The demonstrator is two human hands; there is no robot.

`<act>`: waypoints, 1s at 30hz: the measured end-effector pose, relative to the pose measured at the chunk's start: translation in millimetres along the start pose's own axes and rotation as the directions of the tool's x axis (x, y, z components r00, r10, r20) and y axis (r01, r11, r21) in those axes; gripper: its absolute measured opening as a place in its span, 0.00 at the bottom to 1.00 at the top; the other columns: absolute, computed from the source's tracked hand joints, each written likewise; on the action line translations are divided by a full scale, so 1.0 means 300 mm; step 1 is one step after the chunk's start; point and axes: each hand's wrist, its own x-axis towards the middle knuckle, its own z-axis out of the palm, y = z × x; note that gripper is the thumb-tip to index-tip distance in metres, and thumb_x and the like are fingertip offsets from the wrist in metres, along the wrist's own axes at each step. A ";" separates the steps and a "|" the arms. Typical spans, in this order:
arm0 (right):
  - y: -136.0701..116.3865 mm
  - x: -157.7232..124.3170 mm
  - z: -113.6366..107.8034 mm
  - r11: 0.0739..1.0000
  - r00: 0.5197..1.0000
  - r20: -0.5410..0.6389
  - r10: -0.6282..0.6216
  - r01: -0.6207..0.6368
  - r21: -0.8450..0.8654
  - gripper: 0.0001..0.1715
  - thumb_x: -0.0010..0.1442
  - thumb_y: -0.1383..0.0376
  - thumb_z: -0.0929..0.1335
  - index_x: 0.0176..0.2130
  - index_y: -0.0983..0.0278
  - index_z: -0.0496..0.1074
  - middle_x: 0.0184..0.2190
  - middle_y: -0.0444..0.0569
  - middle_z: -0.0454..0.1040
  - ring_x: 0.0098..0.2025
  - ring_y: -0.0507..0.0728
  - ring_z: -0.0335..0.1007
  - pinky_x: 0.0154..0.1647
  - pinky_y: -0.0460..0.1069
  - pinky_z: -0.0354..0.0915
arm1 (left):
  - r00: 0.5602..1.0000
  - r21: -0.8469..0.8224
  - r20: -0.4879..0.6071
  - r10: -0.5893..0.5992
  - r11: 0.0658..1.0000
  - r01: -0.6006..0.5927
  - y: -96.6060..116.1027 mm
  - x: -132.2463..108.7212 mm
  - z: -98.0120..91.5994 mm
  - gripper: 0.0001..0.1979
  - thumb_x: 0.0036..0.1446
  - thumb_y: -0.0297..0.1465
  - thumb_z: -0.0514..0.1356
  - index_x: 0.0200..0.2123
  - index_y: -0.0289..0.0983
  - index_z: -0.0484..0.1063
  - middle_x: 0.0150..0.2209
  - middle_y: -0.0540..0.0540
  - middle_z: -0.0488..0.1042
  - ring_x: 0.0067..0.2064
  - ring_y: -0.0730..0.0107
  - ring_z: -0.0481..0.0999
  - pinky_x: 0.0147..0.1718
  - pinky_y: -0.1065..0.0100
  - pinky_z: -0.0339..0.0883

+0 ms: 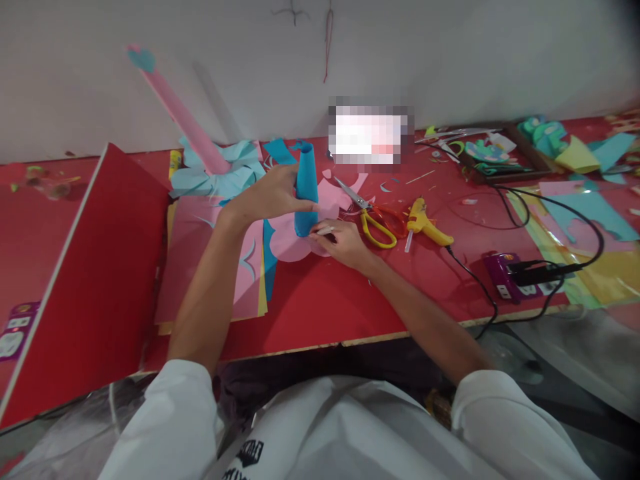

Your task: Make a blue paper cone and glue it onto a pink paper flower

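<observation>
A blue paper tube (307,190), narrower at the top, stands upright on a pink flower-shaped paper piece (290,243). My left hand (270,195) is wrapped round the tube from the left, its thumb across the front. Low on the right side, my right hand (343,243) has its fingers pinched together at the tube's bottom edge. A small whitish bit shows by those fingers; what they grip is not clear. Scissors with yellow and orange handles (379,235) lie just right of the hands, blades open. Beyond them is a yellow glue gun (425,223).
On the left, a pink paper tube (185,120) rises from light blue petals (193,180) beside pink sheets (200,260) and a red divider (95,287). A purple power box (505,277) with black cables, a dark tray (535,157) and coloured paper (595,210) lie right.
</observation>
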 end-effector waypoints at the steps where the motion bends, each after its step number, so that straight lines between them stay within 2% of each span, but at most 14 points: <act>1: -0.002 0.000 0.001 1.000 1.000 0.012 0.004 -0.004 0.000 0.13 0.71 0.56 0.69 0.40 0.59 0.82 0.41 0.50 0.86 0.43 0.60 0.83 0.48 0.54 0.74 | 1.000 -0.002 -0.004 0.002 1.000 -0.002 0.001 0.000 0.000 0.18 0.52 0.37 0.73 0.28 0.40 0.65 0.25 0.51 0.70 0.31 0.68 0.69 0.33 0.64 0.63; 5: -0.007 -0.001 0.002 1.000 1.000 -0.001 -0.009 0.009 0.016 0.16 0.72 0.55 0.68 0.39 0.60 0.81 0.40 0.51 0.86 0.41 0.59 0.83 0.46 0.53 0.74 | 1.000 -0.010 -0.009 0.005 1.000 -0.005 0.008 -0.001 0.000 0.19 0.52 0.39 0.73 0.28 0.40 0.64 0.25 0.51 0.70 0.31 0.68 0.68 0.32 0.64 0.62; 9: -0.009 0.000 0.004 1.000 1.000 -0.009 -0.017 0.017 0.026 0.18 0.73 0.53 0.67 0.40 0.60 0.82 0.42 0.51 0.86 0.43 0.59 0.82 0.48 0.53 0.74 | 1.000 -0.016 -0.006 -0.001 1.000 0.000 0.009 0.001 0.000 0.18 0.51 0.37 0.73 0.28 0.40 0.64 0.25 0.52 0.69 0.30 0.69 0.68 0.32 0.64 0.62; 12: -0.006 0.000 0.003 1.000 1.000 0.021 -0.007 0.007 -0.006 0.18 0.73 0.54 0.67 0.37 0.60 0.81 0.40 0.51 0.86 0.42 0.59 0.82 0.47 0.53 0.74 | 1.000 0.002 -0.003 0.002 1.000 -0.002 0.007 0.001 0.000 0.18 0.52 0.37 0.73 0.27 0.40 0.65 0.26 0.52 0.70 0.31 0.69 0.69 0.33 0.64 0.63; 14: -0.005 -0.001 0.001 1.000 1.000 -0.009 -0.007 0.007 -0.016 0.19 0.73 0.54 0.66 0.35 0.60 0.80 0.40 0.51 0.86 0.40 0.59 0.82 0.45 0.53 0.73 | 1.000 0.008 0.003 0.003 1.000 -0.003 0.006 0.001 -0.001 0.18 0.52 0.37 0.72 0.27 0.40 0.65 0.26 0.51 0.70 0.31 0.68 0.69 0.33 0.64 0.63; 16: -0.005 -0.001 0.001 1.000 1.000 -0.028 -0.012 0.012 -0.006 0.19 0.73 0.53 0.66 0.37 0.60 0.80 0.40 0.51 0.86 0.41 0.59 0.82 0.45 0.52 0.73 | 1.000 0.008 0.006 0.003 1.000 -0.003 0.006 -0.001 -0.002 0.17 0.52 0.37 0.72 0.28 0.39 0.65 0.26 0.51 0.70 0.32 0.68 0.69 0.33 0.64 0.64; 19: -0.002 0.002 0.006 1.000 1.000 0.019 -0.019 0.019 0.017 0.16 0.73 0.56 0.67 0.40 0.59 0.81 0.42 0.50 0.87 0.43 0.59 0.83 0.47 0.52 0.73 | 1.000 0.009 0.009 0.007 1.000 -0.007 0.008 -0.002 -0.004 0.17 0.53 0.37 0.72 0.27 0.39 0.65 0.26 0.51 0.70 0.31 0.68 0.69 0.33 0.64 0.63; 21: 0.000 0.005 0.007 1.000 1.000 0.026 -0.014 0.014 0.004 0.15 0.72 0.58 0.67 0.36 0.60 0.80 0.42 0.51 0.87 0.43 0.59 0.83 0.47 0.53 0.73 | 1.000 0.016 0.007 0.007 1.000 -0.007 0.007 -0.002 -0.003 0.18 0.53 0.37 0.72 0.27 0.39 0.65 0.26 0.51 0.69 0.31 0.68 0.69 0.33 0.64 0.63; 24: 0.002 0.005 0.004 1.000 1.000 -0.022 -0.002 0.001 -0.027 0.17 0.71 0.58 0.67 0.32 0.60 0.78 0.40 0.52 0.86 0.41 0.60 0.83 0.46 0.53 0.73 | 1.000 0.017 0.005 0.004 1.000 -0.004 0.005 -0.001 -0.002 0.18 0.52 0.37 0.72 0.27 0.39 0.65 0.26 0.51 0.70 0.31 0.69 0.68 0.33 0.64 0.62; 28: 0.003 0.005 0.001 1.000 1.000 -0.012 -0.015 0.015 0.006 0.15 0.72 0.57 0.66 0.37 0.59 0.79 0.42 0.51 0.86 0.43 0.60 0.82 0.47 0.53 0.73 | 1.000 0.001 0.003 -0.002 1.000 0.002 0.005 -0.001 -0.002 0.19 0.52 0.39 0.72 0.27 0.39 0.64 0.26 0.51 0.70 0.31 0.68 0.68 0.32 0.64 0.62; 30: 0.008 0.007 0.001 1.000 1.000 -0.006 -0.007 0.007 -0.010 0.16 0.72 0.57 0.66 0.35 0.59 0.78 0.41 0.50 0.86 0.41 0.59 0.81 0.46 0.53 0.73 | 1.000 0.000 0.001 0.003 1.000 -0.003 0.006 -0.002 -0.003 0.19 0.52 0.39 0.72 0.27 0.40 0.64 0.26 0.51 0.70 0.31 0.68 0.69 0.33 0.64 0.62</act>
